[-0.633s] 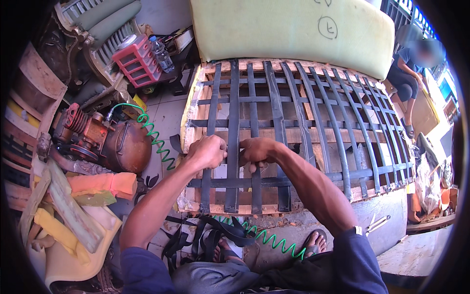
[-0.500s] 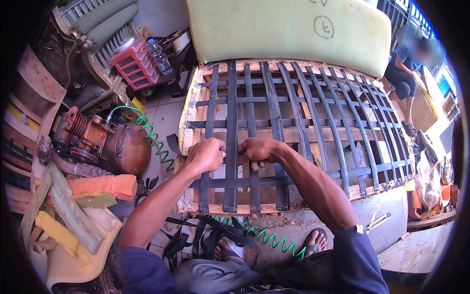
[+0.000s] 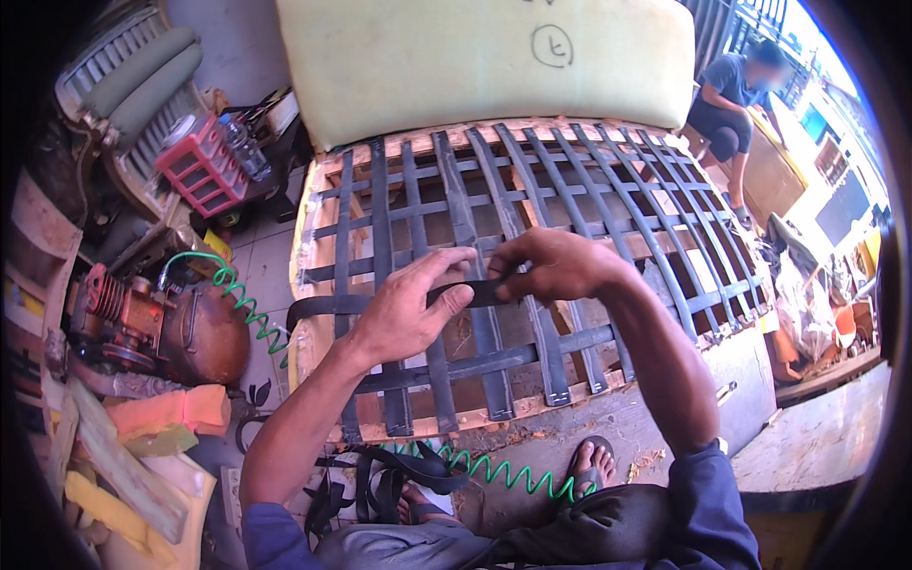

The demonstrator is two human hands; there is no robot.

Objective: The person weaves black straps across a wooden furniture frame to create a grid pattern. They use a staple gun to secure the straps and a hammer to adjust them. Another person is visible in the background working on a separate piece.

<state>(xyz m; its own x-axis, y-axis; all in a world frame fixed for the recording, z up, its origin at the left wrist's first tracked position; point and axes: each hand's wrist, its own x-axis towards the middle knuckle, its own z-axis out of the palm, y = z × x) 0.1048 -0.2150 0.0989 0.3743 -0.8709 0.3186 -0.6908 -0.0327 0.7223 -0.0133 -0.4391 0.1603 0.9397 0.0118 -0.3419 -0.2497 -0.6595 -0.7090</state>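
My right hand pinches a black webbing strap between thumb and fingers, above the middle of a wooden seat frame. My left hand lies over the same strap, its fingers stretched forward and its thumb apart. From the hands the strap runs left and curls over the frame's left side. Under it, black webbing bands run front to back and cross several sideways bands in a lattice. Part of the strap is hidden behind my left hand.
A pale foam-covered panel stands behind the frame. At left are a rusty compressor and a pink drawer unit. Loose black webbing and a coiled green hose lie near my feet. Another person sits at far right.
My hands have risen off the lattice, drawing the strap out across it. My left hand's curled fingers have straightened. The view has shifted right, and clippers at the right are now mostly covered by my arm.
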